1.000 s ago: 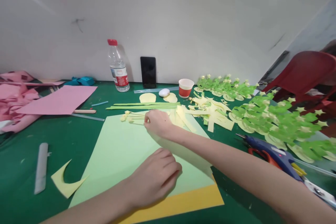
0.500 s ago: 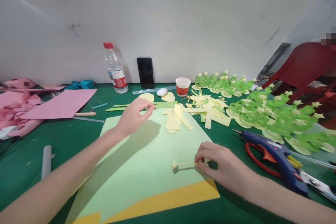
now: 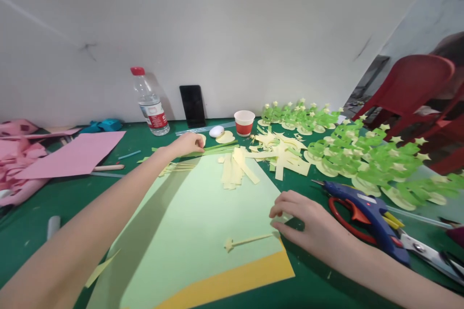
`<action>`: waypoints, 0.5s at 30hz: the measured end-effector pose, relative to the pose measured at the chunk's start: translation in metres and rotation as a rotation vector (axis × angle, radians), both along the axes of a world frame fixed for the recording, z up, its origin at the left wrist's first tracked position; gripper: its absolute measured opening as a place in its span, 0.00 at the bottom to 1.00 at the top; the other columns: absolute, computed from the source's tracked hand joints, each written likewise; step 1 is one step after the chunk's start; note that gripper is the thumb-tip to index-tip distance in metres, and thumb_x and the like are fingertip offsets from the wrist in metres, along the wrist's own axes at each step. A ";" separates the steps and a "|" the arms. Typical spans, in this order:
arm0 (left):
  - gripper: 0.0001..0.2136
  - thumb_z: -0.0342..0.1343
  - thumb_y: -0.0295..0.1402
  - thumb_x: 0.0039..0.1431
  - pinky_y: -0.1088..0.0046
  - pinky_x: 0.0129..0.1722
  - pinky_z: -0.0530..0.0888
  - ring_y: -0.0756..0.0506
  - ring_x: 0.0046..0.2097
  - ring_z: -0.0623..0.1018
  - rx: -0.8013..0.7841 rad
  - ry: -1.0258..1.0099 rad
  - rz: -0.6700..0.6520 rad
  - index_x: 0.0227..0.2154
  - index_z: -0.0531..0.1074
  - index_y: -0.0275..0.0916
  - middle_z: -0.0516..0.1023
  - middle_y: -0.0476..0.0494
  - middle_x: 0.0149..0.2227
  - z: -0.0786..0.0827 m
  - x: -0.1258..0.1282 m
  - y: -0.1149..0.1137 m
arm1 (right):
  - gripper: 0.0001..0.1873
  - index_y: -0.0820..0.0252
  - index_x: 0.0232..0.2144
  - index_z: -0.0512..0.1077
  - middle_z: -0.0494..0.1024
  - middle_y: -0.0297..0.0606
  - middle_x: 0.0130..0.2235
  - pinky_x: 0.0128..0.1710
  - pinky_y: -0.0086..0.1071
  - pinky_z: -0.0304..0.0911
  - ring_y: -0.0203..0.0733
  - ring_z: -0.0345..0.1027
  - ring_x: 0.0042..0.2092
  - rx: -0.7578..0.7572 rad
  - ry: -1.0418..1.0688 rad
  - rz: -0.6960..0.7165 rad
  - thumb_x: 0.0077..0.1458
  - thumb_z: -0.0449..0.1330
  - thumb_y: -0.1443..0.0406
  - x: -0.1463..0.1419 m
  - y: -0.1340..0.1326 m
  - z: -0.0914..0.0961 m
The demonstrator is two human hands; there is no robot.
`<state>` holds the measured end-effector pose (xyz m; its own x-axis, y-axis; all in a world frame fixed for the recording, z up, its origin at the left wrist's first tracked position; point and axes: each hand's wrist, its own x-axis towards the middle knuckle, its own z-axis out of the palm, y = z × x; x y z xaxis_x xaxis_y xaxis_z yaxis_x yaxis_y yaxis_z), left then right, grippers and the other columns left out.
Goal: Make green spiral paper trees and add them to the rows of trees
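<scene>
My left hand (image 3: 185,145) reaches to the far edge of the pale green sheet (image 3: 188,212). Its fingers are closed on a green paper strip (image 3: 217,147), although the fingertips are partly hidden. Close to those fingers lie pale yellow paper rounds (image 3: 225,137). Over the sheet's right edge, my right hand (image 3: 302,222) is open, thumb and fingers apart, holding nothing. Just below its fingertips, a thin yellow paper stem with a small star (image 3: 229,245) at its left end lies on the sheet. Yellow paper strips (image 3: 232,169) are heaped near the sheet's top.
At right are rows of green paper plants with yellow stars (image 3: 377,159), a blue glue gun (image 3: 362,198) and red-handled scissors (image 3: 420,248). Along the wall stand a water bottle (image 3: 154,113), a phone (image 3: 193,106) and a paper cup (image 3: 244,123). Pink paper (image 3: 76,154) lies left.
My left hand has moved forward and closed at the green strips. My right hand has let go of the starred stem, which now lies on the sheet. The view has shifted slightly.
</scene>
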<state>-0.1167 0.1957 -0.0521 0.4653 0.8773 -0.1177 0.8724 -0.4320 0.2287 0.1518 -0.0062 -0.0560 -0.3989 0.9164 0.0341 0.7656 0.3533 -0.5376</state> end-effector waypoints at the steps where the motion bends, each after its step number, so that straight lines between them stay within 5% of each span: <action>1: 0.11 0.50 0.35 0.58 0.63 0.39 0.72 0.44 0.40 0.74 0.008 -0.015 0.002 0.42 0.68 0.35 0.71 0.43 0.43 0.001 -0.001 -0.001 | 0.06 0.58 0.27 0.70 0.73 0.39 0.32 0.31 0.33 0.63 0.40 0.66 0.34 -0.016 0.021 -0.018 0.50 0.52 0.67 0.001 0.002 0.002; 10: 0.06 0.54 0.31 0.50 0.56 0.54 0.57 0.39 0.49 0.69 0.314 -0.428 0.122 0.24 0.75 0.40 0.78 0.45 0.36 0.029 0.000 -0.024 | 0.09 0.59 0.24 0.70 0.73 0.36 0.26 0.23 0.29 0.55 0.34 0.57 0.24 -0.066 0.305 -0.204 0.49 0.52 0.62 0.002 0.025 0.014; 15: 0.13 0.50 0.37 0.51 0.62 0.42 0.69 0.40 0.40 0.75 0.348 -0.799 0.260 0.35 0.73 0.34 0.78 0.39 0.38 0.055 0.029 -0.051 | 0.10 0.61 0.29 0.71 0.73 0.36 0.27 0.25 0.29 0.57 0.33 0.58 0.25 -0.010 0.426 -0.229 0.50 0.53 0.62 -0.006 0.042 0.030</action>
<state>-0.0872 0.1444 0.0030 0.0769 0.8918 0.4458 0.5900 -0.4011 0.7007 0.1453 0.0363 -0.0257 -0.1391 0.9801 0.1417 0.5346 0.1948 -0.8224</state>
